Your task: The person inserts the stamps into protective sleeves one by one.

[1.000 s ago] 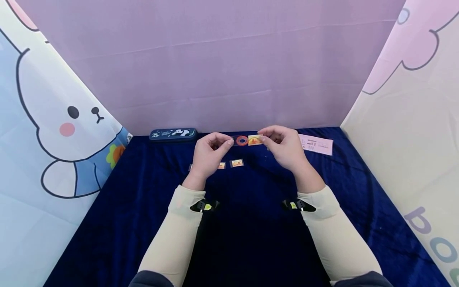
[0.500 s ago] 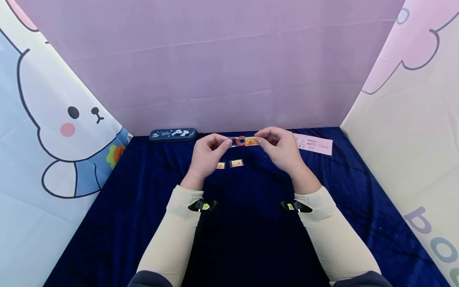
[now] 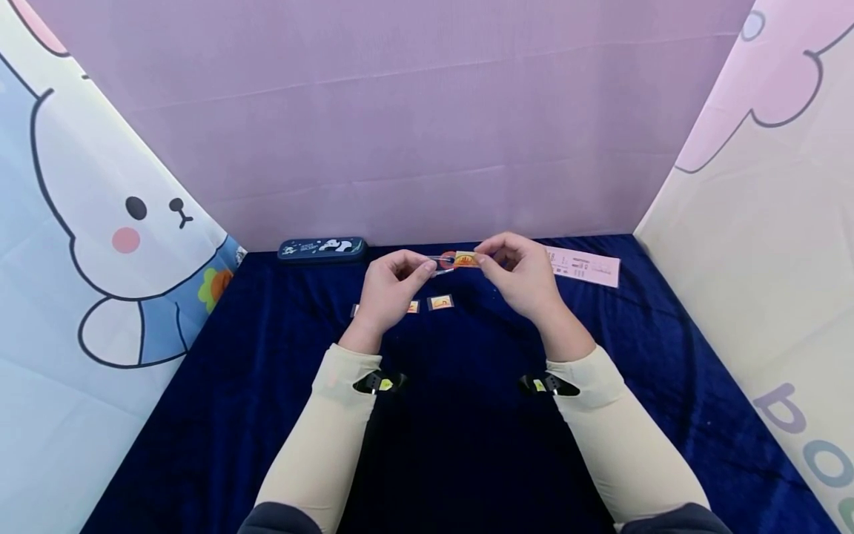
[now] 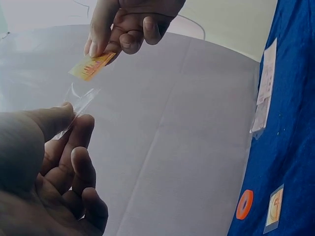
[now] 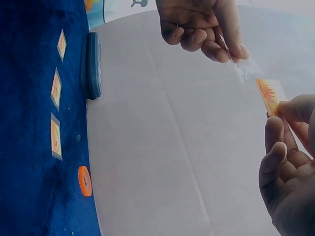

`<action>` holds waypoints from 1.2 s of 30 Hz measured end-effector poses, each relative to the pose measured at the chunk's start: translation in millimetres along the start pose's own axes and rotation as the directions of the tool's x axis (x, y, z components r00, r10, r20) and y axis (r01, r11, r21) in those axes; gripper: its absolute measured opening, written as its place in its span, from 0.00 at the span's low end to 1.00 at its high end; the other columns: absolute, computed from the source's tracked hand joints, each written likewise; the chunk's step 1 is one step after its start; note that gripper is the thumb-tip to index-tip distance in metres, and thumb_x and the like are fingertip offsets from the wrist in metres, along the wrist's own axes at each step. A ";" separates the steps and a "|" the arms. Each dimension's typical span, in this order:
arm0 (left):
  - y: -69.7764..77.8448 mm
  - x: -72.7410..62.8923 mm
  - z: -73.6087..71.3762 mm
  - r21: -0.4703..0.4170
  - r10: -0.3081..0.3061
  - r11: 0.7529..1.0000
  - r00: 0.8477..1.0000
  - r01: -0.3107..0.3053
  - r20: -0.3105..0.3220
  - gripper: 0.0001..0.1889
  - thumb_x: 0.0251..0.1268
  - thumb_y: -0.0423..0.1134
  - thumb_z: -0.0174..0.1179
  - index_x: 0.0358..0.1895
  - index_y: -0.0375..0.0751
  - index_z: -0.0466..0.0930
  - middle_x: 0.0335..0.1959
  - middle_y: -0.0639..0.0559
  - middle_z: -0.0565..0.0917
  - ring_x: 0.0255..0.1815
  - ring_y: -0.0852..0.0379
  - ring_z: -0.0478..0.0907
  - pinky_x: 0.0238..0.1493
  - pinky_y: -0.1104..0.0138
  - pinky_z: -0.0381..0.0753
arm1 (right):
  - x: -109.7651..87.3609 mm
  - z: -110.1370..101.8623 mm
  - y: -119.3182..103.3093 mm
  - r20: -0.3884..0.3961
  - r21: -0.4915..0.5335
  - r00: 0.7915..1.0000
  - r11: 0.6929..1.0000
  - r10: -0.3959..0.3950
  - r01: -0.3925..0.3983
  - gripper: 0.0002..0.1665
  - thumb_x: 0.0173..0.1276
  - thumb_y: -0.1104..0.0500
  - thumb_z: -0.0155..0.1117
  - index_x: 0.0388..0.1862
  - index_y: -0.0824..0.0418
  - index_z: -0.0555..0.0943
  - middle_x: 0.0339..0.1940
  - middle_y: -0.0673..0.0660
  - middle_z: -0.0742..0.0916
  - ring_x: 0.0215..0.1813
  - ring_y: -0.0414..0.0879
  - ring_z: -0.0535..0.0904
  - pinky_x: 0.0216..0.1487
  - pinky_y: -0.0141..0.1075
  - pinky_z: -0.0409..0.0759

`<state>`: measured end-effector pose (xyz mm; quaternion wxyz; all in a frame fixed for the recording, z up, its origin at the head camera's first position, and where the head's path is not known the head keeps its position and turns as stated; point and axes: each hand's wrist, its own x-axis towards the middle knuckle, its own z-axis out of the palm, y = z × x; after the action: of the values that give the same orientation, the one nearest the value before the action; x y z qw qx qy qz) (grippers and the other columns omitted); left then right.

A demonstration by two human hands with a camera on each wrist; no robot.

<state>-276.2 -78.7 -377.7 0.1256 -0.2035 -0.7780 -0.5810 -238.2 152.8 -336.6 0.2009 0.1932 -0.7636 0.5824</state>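
Raised above the far part of the table, my left hand (image 3: 392, 291) pinches a small clear plastic sleeve (image 4: 82, 102) between thumb and forefinger. My right hand (image 3: 523, 280) pinches a small yellow-orange card (image 5: 268, 96) with dark red marks by one end. The card's free end points at the sleeve and stands close to its rim. In the left wrist view a narrow gap shows between the two. Fingertips cover the held ends of both. An orange ring (image 5: 85, 181), like a roll of tape, lies on the table behind the hands.
Three small cards in clear sleeves, one of them a yellow card (image 3: 440, 302), lie in a row on the blue cloth (image 3: 460, 445). A dark blue pencil case (image 3: 322, 250) stands at the back left. A pink printed slip (image 3: 587, 267) lies back right, near the lilac backdrop (image 3: 427, 133).
My right hand has moved slightly left with the card, bringing it closer to the sleeve. The sleeve has tilted in my left hand, and the card now overlaps part of the orange ring.
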 end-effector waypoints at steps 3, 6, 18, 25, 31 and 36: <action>-0.2 -0.1 -0.2 0.004 0.004 1.000 1.000 -0.004 0.007 0.10 0.73 0.48 0.69 0.41 0.45 0.90 0.34 0.52 0.89 0.29 0.53 0.77 0.32 0.65 0.73 | 0.4 0.5 0.7 -0.006 -0.002 1.000 1.000 0.000 0.000 0.03 0.70 0.73 0.68 0.42 0.72 0.86 0.27 0.72 0.86 0.27 0.56 0.77 0.26 0.28 0.71; 0.2 0.0 0.0 0.007 -0.001 1.000 1.000 0.001 0.010 0.10 0.73 0.47 0.69 0.40 0.45 0.90 0.34 0.53 0.89 0.29 0.54 0.77 0.31 0.66 0.73 | 0.5 0.6 1.8 -0.008 0.003 1.000 1.000 0.005 -0.005 0.03 0.70 0.73 0.67 0.42 0.72 0.86 0.27 0.72 0.86 0.27 0.56 0.78 0.26 0.28 0.71; 3.7 -1.0 1.0 0.000 -0.025 1.000 1.000 0.025 0.018 0.09 0.73 0.46 0.69 0.40 0.44 0.90 0.34 0.53 0.89 0.29 0.54 0.79 0.32 0.66 0.75 | -0.2 1.6 2.7 0.009 -0.007 1.000 1.000 -0.002 0.002 0.04 0.71 0.72 0.68 0.42 0.71 0.86 0.26 0.68 0.86 0.27 0.53 0.79 0.24 0.29 0.71; 3.8 -0.7 2.3 0.003 -0.023 1.000 0.999 0.023 0.022 0.09 0.73 0.46 0.69 0.41 0.44 0.90 0.33 0.53 0.89 0.30 0.54 0.79 0.31 0.66 0.75 | -0.3 1.9 3.9 0.012 -0.013 1.000 1.000 -0.004 0.004 0.04 0.71 0.72 0.68 0.43 0.71 0.86 0.28 0.69 0.86 0.28 0.53 0.80 0.25 0.29 0.72; 2.3 0.0 2.3 -0.013 -0.023 1.000 0.999 0.023 0.022 0.10 0.73 0.47 0.68 0.41 0.44 0.90 0.33 0.53 0.89 0.32 0.48 0.81 0.31 0.66 0.76 | -0.4 1.8 3.7 0.026 0.004 1.000 1.000 -0.003 0.003 0.04 0.71 0.73 0.68 0.43 0.72 0.86 0.29 0.70 0.87 0.28 0.51 0.80 0.25 0.29 0.73; 0.8 0.3 2.1 -0.033 -0.025 0.999 0.999 0.026 0.020 0.10 0.74 0.47 0.68 0.41 0.44 0.90 0.33 0.52 0.89 0.33 0.43 0.82 0.32 0.66 0.76 | -0.6 1.6 2.9 0.050 0.030 0.999 1.000 -0.006 0.005 0.04 0.70 0.73 0.68 0.43 0.73 0.85 0.29 0.71 0.86 0.28 0.57 0.80 0.25 0.29 0.72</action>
<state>-275.9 -76.5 -377.4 0.1073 -0.2011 -0.7720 -0.5933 -239.4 152.1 -339.7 0.1803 0.2130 -0.7590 0.5882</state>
